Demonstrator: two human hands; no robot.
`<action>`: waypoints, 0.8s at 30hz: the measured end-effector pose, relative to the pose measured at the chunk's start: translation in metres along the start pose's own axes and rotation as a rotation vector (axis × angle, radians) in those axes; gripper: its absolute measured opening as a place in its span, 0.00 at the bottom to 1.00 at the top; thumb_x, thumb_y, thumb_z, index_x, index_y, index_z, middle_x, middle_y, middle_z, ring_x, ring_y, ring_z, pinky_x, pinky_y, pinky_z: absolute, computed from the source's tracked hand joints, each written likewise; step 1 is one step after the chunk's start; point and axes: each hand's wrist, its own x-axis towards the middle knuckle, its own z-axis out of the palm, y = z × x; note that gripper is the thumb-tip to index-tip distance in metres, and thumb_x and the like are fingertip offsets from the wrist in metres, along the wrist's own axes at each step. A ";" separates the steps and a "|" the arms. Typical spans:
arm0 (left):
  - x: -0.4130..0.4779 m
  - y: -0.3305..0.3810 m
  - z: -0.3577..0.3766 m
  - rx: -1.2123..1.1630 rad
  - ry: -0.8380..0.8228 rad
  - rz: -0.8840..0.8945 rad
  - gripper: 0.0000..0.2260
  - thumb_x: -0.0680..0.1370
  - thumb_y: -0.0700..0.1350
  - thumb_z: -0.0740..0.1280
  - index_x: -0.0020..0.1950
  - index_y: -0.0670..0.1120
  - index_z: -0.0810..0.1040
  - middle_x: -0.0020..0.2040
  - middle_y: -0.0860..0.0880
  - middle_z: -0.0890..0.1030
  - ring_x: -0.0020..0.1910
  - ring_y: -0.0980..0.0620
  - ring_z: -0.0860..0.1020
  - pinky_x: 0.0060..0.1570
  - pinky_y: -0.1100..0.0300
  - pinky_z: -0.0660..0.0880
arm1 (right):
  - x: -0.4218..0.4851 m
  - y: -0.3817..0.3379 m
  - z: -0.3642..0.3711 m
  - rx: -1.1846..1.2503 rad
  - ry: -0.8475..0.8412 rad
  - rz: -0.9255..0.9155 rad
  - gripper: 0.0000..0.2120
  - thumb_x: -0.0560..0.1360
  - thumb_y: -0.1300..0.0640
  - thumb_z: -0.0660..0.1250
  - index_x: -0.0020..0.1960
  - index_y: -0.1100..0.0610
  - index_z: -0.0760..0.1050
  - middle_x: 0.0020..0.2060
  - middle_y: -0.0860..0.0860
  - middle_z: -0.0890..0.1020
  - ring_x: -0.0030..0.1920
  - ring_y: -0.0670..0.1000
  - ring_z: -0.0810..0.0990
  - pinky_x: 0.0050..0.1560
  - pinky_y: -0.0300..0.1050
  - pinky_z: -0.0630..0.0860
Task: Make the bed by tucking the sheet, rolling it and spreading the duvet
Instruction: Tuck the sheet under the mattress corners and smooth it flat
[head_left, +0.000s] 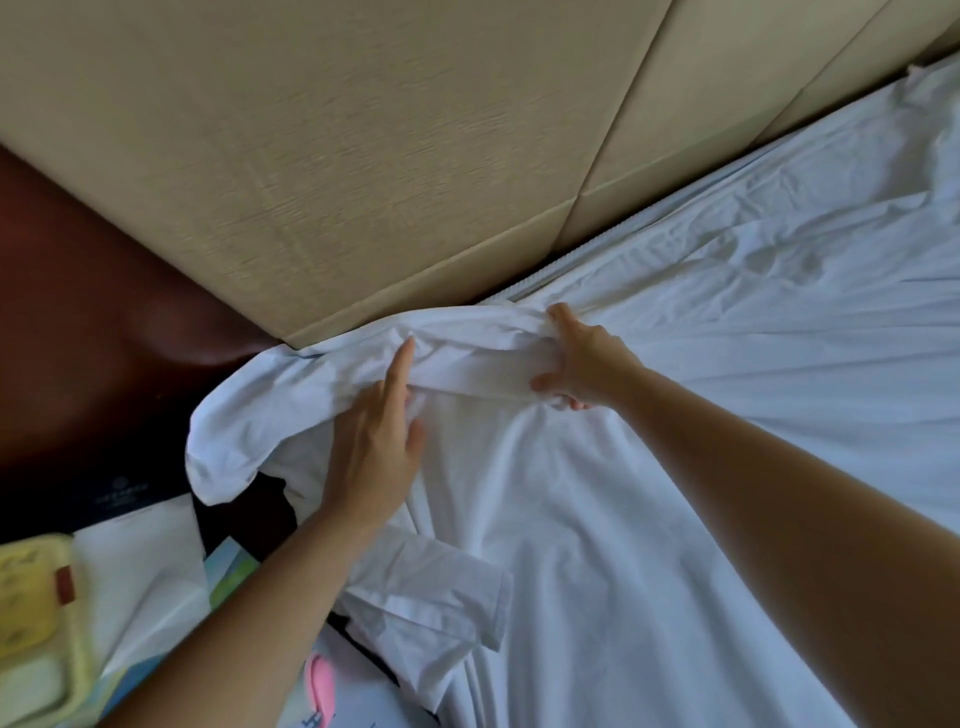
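Tucking step: sheet (597, 493) bunched at frame centre by headboard (363, 156). Right hand (587, 364) fingers clamped on folded edge; left hand (376, 441) flat, fingers apart. Next, likely: push edge down behind mattress.

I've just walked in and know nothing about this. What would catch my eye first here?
Two bare arms reach in from the bottom over a rumpled white sheet that fills the right side. The right hand grips a bunched fold of it at the bed's head corner, while the left hand lies flat on the fabric beside it. Behind them a beige padded headboard crosses the top of the view.
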 end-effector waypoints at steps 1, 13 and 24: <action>0.000 0.005 0.002 0.012 -0.012 0.031 0.34 0.71 0.32 0.67 0.75 0.42 0.58 0.44 0.44 0.76 0.42 0.45 0.78 0.45 0.48 0.78 | 0.001 -0.001 0.002 -0.012 -0.006 0.000 0.22 0.69 0.56 0.68 0.59 0.54 0.62 0.32 0.53 0.81 0.27 0.52 0.80 0.39 0.46 0.80; 0.053 0.021 0.012 -0.245 -0.263 -0.261 0.37 0.75 0.48 0.69 0.75 0.60 0.48 0.29 0.46 0.77 0.27 0.50 0.78 0.35 0.55 0.77 | -0.011 0.006 0.001 0.428 0.057 -0.147 0.09 0.76 0.65 0.56 0.50 0.60 0.74 0.40 0.58 0.84 0.42 0.57 0.83 0.51 0.56 0.79; 0.050 0.027 0.018 -0.423 -0.315 -0.369 0.04 0.80 0.40 0.58 0.50 0.47 0.71 0.29 0.44 0.79 0.27 0.47 0.79 0.32 0.49 0.80 | 0.006 0.019 -0.033 0.341 -0.228 0.097 0.45 0.74 0.64 0.66 0.75 0.45 0.38 0.39 0.62 0.83 0.36 0.59 0.83 0.43 0.53 0.82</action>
